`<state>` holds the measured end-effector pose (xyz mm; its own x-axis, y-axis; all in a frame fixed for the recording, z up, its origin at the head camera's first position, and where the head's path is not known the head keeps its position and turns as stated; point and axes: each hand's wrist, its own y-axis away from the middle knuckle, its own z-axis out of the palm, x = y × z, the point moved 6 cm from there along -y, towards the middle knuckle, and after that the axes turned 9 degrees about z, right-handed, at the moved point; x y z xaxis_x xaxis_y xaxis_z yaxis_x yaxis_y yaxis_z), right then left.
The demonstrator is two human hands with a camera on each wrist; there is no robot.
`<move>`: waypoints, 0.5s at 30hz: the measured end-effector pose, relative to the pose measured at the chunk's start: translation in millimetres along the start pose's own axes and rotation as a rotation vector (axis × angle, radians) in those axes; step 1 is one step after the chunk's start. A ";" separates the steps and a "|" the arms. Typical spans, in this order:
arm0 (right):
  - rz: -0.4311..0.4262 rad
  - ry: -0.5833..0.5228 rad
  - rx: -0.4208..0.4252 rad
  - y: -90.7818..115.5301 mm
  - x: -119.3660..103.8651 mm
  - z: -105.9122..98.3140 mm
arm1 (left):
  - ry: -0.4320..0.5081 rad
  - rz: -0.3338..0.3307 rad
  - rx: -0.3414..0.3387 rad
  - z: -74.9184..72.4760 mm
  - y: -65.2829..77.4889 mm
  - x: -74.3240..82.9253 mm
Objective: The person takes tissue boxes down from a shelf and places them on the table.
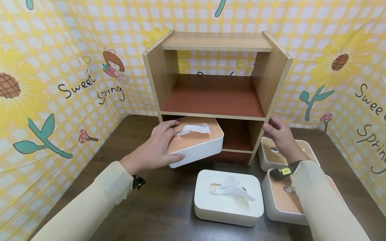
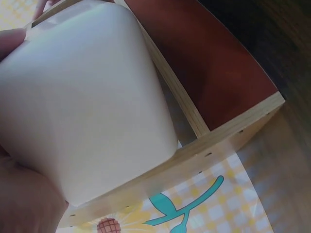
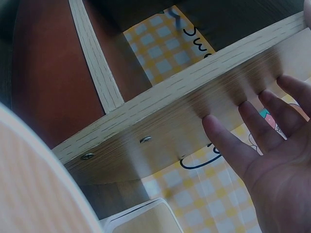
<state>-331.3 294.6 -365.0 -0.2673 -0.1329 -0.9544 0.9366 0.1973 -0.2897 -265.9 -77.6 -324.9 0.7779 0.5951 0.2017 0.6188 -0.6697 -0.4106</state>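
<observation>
My left hand (image 1: 155,144) grips a white tissue box (image 1: 197,152) with a wood-coloured lid, thumb on its front side and fingers over the lid. A tissue pokes out of its slot. The box is held tilted at the opening of the shelf's lower compartment, under the middle board. In the left wrist view, the white underside of the tissue box (image 2: 92,97) fills much of the picture. My right hand (image 1: 280,135) rests its extended fingertips against the outer right side panel of the wooden shelf (image 1: 211,115); in the right wrist view these fingers (image 3: 228,141) are spread along the panel.
An all-white tissue box (image 1: 208,207) stands on the dark table (image 1: 144,207) in front of the shelf. To the right are a wood-lidded box (image 1: 274,207), partly under my right forearm, and a pale-lidded box (image 1: 266,162) behind it. Patterned yellow cloth (image 1: 126,20) surrounds the table.
</observation>
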 end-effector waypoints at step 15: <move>-0.001 0.002 -0.011 0.3 -0.6 0.8 | 0.035 -0.012 -0.037 -5.7 9.2 -7.7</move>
<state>-330.7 293.9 -364.5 -0.2691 -0.1313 -0.9541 0.9335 0.2081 -0.2919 -265.6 -90.9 -325.1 0.7733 0.5878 0.2378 0.6313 -0.6787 -0.3753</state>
